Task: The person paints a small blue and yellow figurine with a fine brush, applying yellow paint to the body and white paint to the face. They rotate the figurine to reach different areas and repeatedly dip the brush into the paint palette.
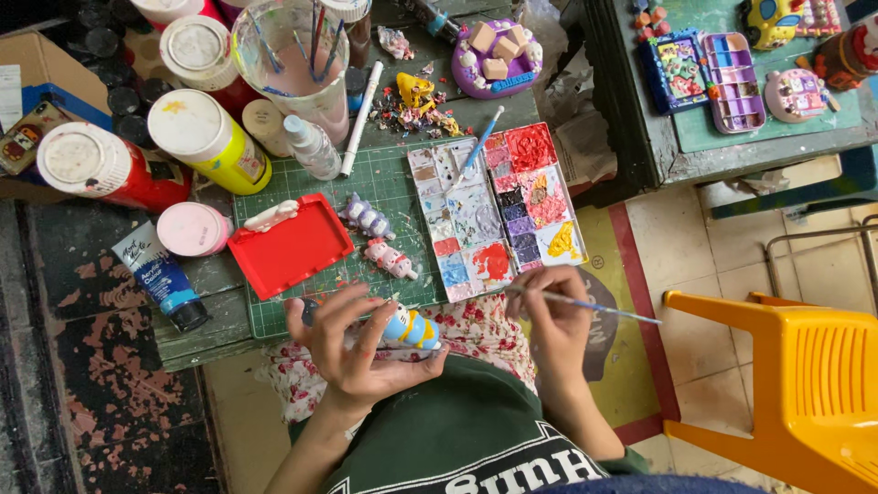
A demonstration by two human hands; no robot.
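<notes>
- While your left hand (pixel 352 352) grips the small figurine (pixel 409 327), you look mid-painting.
- Your right hand (pixel 553 316) pinches the thin brush (pixel 585 305); the next stroke likely needs paint from the palette (pixel 494 212).

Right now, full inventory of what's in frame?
small figurine: 1, white, blue and yellow, held in left hand
thin brush: 1, blue handle, in right hand
paint palette: 1, white with many colours, on the mat's right
cutting mat: 1, green, table centre
red tray: 1, on the mat's left
figurines on mat: 2, white-purple and white-pink
paint bottles: several, red and yellow, table left
paint tube: 1, blue-white, left edge
plastic chair: 1, orange, right
left hand: holds figurine
right hand: grips brush
</notes>
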